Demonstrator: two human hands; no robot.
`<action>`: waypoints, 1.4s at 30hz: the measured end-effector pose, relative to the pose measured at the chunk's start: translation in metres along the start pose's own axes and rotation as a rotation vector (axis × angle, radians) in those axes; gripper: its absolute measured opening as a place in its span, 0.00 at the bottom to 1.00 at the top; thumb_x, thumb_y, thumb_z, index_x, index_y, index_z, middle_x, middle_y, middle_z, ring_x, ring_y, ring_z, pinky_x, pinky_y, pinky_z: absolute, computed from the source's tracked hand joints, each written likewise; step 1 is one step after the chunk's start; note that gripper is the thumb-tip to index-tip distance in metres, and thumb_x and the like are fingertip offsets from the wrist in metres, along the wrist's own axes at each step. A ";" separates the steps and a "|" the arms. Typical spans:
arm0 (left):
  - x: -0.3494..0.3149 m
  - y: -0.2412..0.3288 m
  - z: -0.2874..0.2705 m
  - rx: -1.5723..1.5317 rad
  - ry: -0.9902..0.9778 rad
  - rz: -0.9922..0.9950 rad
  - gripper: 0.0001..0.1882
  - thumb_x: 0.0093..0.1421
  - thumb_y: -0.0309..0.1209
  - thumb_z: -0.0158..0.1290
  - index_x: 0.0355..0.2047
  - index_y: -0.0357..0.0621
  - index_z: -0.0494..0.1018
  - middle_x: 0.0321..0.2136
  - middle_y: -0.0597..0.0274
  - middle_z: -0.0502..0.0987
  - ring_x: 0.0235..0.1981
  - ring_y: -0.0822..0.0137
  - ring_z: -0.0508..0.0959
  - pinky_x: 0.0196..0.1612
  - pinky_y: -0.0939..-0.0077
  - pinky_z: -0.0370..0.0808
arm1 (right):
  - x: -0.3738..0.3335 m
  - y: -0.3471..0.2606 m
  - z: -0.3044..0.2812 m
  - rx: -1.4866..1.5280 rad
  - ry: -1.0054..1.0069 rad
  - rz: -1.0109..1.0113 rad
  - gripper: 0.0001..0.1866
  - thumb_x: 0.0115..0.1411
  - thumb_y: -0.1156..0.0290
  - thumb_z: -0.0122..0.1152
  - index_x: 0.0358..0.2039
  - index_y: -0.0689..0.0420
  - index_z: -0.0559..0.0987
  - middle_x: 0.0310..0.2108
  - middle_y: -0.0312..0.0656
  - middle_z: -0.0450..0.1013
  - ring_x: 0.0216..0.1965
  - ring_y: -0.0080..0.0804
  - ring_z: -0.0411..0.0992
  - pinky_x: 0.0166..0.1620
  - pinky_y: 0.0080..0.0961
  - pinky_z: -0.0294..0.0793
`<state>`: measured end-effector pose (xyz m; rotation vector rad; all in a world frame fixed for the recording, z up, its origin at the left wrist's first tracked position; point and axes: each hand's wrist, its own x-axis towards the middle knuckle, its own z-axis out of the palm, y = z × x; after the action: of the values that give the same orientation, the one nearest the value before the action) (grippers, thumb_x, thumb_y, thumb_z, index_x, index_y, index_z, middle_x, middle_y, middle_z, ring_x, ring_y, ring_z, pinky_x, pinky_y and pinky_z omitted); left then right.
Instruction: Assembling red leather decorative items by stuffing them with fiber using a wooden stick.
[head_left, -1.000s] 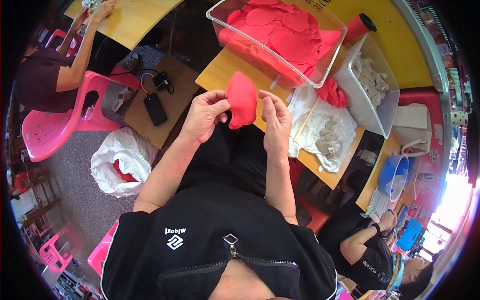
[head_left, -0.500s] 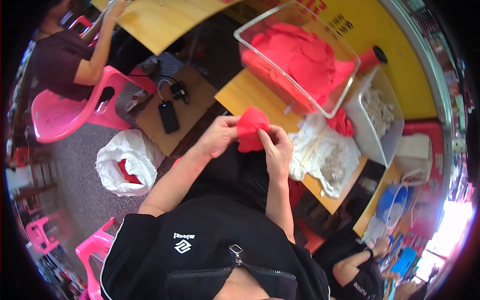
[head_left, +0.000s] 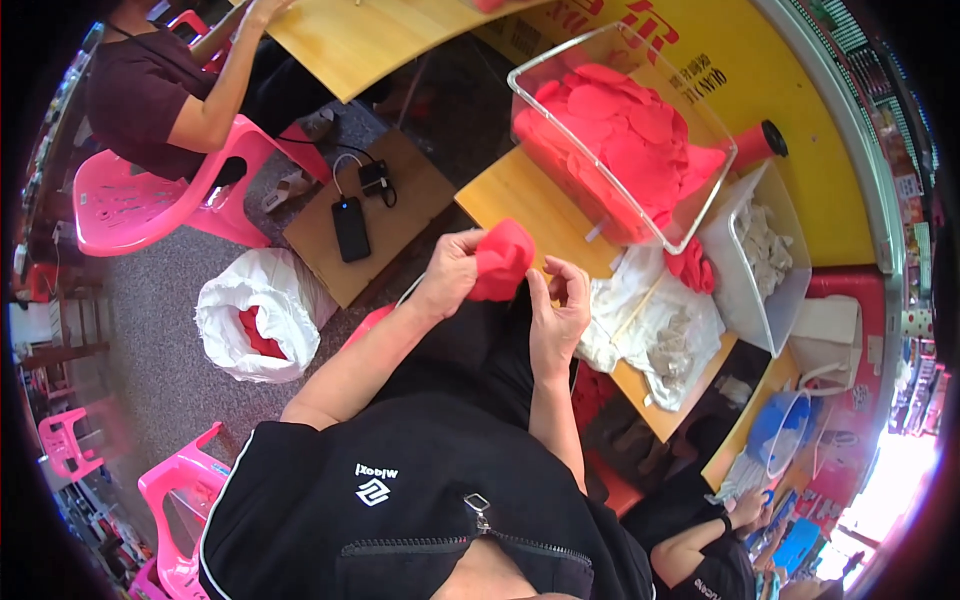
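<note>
Red piece [head_left: 505,262] is resting in the left hand [head_left: 447,277], above the lap [head_left: 470,350] and near the wooden table [head_left: 530,200]; the left hand is pinching it by its left side, thumb and fingers closing on it; the right hand [head_left: 560,315] is hovering at its right edge, thumb and index standing narrowly apart; whether the right thumb is touching it, I cannot tell; beyond the hands, a clear tub [head_left: 676,248] is holding a red heap [head_left: 610,145]; beside it, a pale bin [head_left: 750,302] is holding whitish scraps [head_left: 765,250]; right of the hands, a white cloth [head_left: 625,285] is lying on the table, a red bundle [head_left: 690,268] lying near the bin; to the left, a white sack [head_left: 225,330] is standing open, something red [head_left: 262,335] showing inside; a black device [head_left: 351,228] is lying on a brown board [head_left: 415,185]; a co-worker [head_left: 145,95] is sitting on a pink chair [head_left: 120,220].
</note>
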<state>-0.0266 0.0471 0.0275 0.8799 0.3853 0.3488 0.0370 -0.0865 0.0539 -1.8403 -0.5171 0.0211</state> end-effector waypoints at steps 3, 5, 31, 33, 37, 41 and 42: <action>0.003 -0.007 0.003 -0.032 0.046 0.062 0.06 0.55 0.23 0.56 0.34 0.35 0.77 0.28 0.64 0.79 0.27 0.76 0.77 0.32 0.83 0.76 | -0.003 -0.007 0.006 0.061 -0.055 -0.108 0.16 0.48 0.78 0.68 0.39 0.62 0.78 0.34 0.39 0.71 0.26 0.21 0.65 0.31 0.17 0.67; 0.001 -0.011 0.008 -0.073 0.051 0.061 0.06 0.55 0.22 0.55 0.34 0.35 0.77 0.28 0.63 0.78 0.27 0.75 0.77 0.33 0.82 0.76 | -0.003 -0.011 0.013 -0.054 -0.086 -0.160 0.20 0.47 0.76 0.70 0.43 0.61 0.78 0.36 0.43 0.72 0.30 0.28 0.70 0.35 0.21 0.73; -0.005 -0.045 0.010 -0.040 0.176 0.075 0.08 0.60 0.20 0.50 0.39 0.32 0.74 0.35 0.64 0.73 0.36 0.75 0.75 0.41 0.82 0.72 | 0.002 0.035 0.022 0.049 -0.020 -0.034 0.03 0.56 0.79 0.59 0.31 0.64 0.75 0.30 0.46 0.72 0.30 0.38 0.72 0.34 0.26 0.71; -0.010 -0.042 0.011 -0.235 0.153 -0.045 0.08 0.60 0.21 0.51 0.40 0.33 0.73 0.36 0.62 0.75 0.37 0.74 0.75 0.42 0.81 0.73 | 0.001 0.035 0.021 0.011 -0.028 -0.069 0.03 0.56 0.79 0.59 0.31 0.64 0.75 0.30 0.44 0.72 0.30 0.34 0.72 0.35 0.24 0.71; -0.018 -0.041 0.006 -0.268 0.186 -0.117 0.09 0.61 0.23 0.50 0.42 0.33 0.72 0.35 0.60 0.77 0.37 0.73 0.76 0.43 0.79 0.73 | -0.004 0.040 0.023 -0.030 -0.010 -0.193 0.03 0.56 0.80 0.59 0.32 0.64 0.76 0.30 0.43 0.72 0.30 0.32 0.72 0.35 0.22 0.71; -0.024 -0.035 0.000 -0.342 0.024 -0.263 0.11 0.63 0.27 0.49 0.43 0.35 0.73 0.42 0.63 0.74 0.43 0.72 0.73 0.49 0.74 0.70 | -0.005 0.048 0.019 0.010 -0.037 -0.071 0.02 0.58 0.79 0.58 0.32 0.63 0.76 0.30 0.40 0.73 0.31 0.26 0.72 0.36 0.19 0.71; -0.026 -0.033 0.001 -0.358 -0.028 -0.325 0.11 0.64 0.29 0.48 0.43 0.36 0.73 0.44 0.65 0.73 0.45 0.72 0.72 0.52 0.73 0.68 | -0.007 0.051 0.018 0.169 -0.116 0.041 0.02 0.59 0.79 0.57 0.33 0.63 0.76 0.31 0.38 0.73 0.32 0.23 0.71 0.37 0.18 0.71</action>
<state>-0.0449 0.0157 0.0066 0.4610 0.4169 0.0991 0.0433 -0.0849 -0.0005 -1.6907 -0.5416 0.1954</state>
